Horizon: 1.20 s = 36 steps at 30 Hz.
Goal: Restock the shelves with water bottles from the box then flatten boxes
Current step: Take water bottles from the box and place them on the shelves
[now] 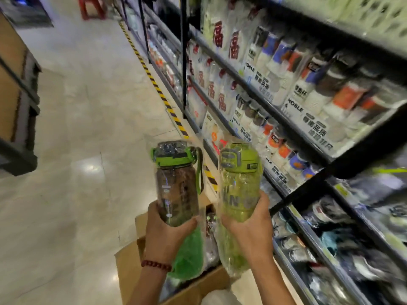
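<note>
My left hand (168,234) grips a dark smoky water bottle (178,183) with a green lid and strap, wrapped in clear plastic. My right hand (248,227) holds a light green water bottle (239,183), also bagged in plastic. Both bottles stand upright, side by side, above an open cardboard box (130,267) on the floor. More wrapped bottles lie inside the box, partly hidden by my hands. The shelves (293,126) rise to my right, packed with bottles and cups.
A yellow-and-black hazard stripe (152,78) runs along the shelf base. Another shelf unit with cardboard (15,95) stands at the left. A red stool (91,7) sits far down the tiled aisle.
</note>
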Motion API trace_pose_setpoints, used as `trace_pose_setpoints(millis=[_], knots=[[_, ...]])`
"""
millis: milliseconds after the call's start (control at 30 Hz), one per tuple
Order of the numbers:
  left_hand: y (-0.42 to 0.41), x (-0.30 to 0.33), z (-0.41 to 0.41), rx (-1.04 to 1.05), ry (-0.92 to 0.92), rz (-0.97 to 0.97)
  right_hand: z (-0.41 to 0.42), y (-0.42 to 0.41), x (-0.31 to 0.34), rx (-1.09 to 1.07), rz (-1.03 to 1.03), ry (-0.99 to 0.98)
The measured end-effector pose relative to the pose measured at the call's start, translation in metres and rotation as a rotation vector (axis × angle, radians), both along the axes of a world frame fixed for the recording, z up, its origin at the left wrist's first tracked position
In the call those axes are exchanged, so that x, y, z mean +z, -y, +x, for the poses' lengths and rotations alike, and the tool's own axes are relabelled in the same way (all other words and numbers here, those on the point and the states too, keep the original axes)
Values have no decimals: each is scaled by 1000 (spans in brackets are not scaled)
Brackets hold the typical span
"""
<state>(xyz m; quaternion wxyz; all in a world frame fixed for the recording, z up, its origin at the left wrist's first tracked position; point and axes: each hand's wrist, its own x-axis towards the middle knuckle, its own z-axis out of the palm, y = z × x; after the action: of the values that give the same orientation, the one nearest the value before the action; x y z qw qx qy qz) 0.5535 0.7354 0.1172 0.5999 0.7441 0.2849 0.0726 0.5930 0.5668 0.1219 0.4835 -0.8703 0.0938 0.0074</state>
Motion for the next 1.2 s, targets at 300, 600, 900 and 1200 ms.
trace_pose_setpoints(millis=[300, 600, 900, 1200], knots=[[-5, 30, -20, -335, 70, 105, -81, 7, 29, -296, 53, 104], [52, 51, -26, -638, 132, 55, -149, 58, 56, -619, -18, 188], [134, 76, -40, -893, 172, 62, -202, 119, 75, -859, -31, 272], [258, 124, -59, -1083, 349, -17, -248, 220, 112, -1001, -41, 376]])
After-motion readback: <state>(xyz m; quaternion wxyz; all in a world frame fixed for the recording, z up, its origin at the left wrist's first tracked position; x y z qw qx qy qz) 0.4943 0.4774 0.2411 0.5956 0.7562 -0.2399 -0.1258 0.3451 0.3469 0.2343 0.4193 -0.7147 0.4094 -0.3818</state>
